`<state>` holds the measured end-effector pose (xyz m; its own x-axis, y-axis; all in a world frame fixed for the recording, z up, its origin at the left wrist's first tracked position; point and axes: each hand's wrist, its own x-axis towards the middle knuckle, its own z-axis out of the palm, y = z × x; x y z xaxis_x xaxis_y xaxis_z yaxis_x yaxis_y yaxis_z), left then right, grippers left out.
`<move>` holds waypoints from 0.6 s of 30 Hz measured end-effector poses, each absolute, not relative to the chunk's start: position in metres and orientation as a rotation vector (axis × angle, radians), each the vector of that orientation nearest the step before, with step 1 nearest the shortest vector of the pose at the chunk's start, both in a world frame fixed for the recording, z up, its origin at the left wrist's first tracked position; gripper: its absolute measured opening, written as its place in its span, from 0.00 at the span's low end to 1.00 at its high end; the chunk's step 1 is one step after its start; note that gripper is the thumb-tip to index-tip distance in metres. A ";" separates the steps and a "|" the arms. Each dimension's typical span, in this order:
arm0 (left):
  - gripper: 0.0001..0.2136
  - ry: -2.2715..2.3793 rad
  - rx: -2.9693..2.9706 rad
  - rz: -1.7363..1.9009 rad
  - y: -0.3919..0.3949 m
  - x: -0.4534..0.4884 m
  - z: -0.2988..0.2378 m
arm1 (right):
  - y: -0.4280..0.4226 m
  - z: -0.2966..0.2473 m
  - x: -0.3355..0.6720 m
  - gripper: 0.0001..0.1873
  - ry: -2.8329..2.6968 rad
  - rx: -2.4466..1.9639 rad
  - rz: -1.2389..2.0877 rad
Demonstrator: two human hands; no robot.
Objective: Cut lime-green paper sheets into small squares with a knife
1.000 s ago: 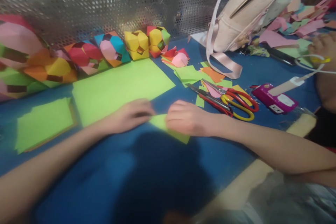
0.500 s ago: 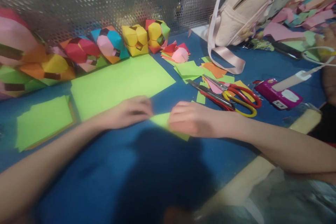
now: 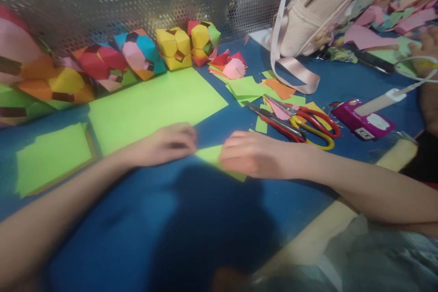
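A small green paper piece (image 3: 209,154) lies on the blue table (image 3: 137,219) between my hands. My left hand (image 3: 167,144) has curled fingers pressing on the paper's left corner. Most of the paper's right part is covered by my right hand (image 3: 248,154), whose fingers are bent down on it. A large green sheet (image 3: 150,105) lies just behind my left hand.
Coloured folded paper shapes (image 3: 137,54) line the perforated metal wall. A green paper stack (image 3: 51,157) sits left. Scissors (image 3: 297,125) and paper scraps (image 3: 253,89) lie right of centre, beside a magenta device (image 3: 362,123), a beige bag (image 3: 318,13) and another person's hand (image 3: 426,45).
Both hands stay on the small green paper with hardly any shift. The view has tilted slightly, so everything sits a little lower left in the frame.
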<state>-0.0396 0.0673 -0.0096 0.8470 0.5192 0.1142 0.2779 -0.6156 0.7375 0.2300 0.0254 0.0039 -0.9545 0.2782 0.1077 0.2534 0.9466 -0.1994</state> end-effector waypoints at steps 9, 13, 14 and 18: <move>0.07 0.595 2.260 0.395 0.068 -0.040 -0.010 | 0.023 0.008 0.230 0.15 -2.980 -0.423 0.286; 0.07 0.571 2.285 0.408 0.068 -0.041 -0.011 | 0.024 0.008 0.230 0.16 -2.983 -0.433 0.302; 0.07 0.563 2.295 0.411 0.069 -0.041 -0.011 | 0.024 0.008 0.230 0.16 -2.981 -0.430 0.304; 0.07 0.503 2.342 0.435 0.069 -0.040 -0.011 | 0.024 0.008 0.229 0.17 -2.986 -0.439 0.320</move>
